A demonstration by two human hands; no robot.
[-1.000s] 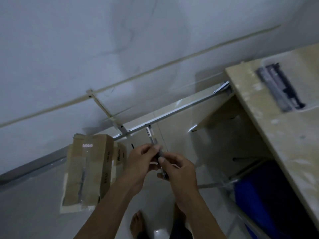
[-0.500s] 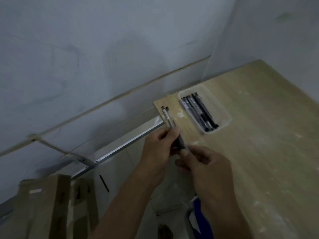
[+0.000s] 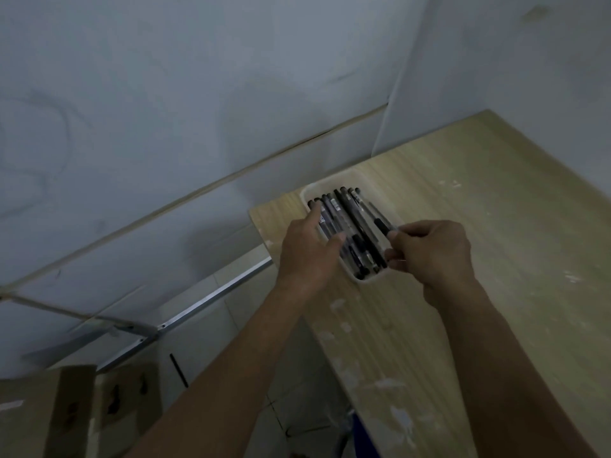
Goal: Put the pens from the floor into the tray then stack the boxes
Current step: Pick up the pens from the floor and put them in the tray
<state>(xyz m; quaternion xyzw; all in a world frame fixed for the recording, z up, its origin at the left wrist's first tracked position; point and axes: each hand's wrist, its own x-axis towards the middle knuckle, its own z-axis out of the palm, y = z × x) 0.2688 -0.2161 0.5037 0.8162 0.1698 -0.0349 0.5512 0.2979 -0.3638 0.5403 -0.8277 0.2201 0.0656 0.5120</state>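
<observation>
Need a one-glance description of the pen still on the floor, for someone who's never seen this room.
Start at the wooden table and drop off its left edge to the pale tiled floor. Just right of the cardboard boxes lies the floor pen, a thin dark stick. It lies alone on bare tile, whereas all the other pens sit bunched in the white tray on the table.

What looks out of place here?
One dark pen lies on the floor by the cardboard boxes, outside the tray. The wooden tabletop also shows pale, paint-like smudges.
</observation>
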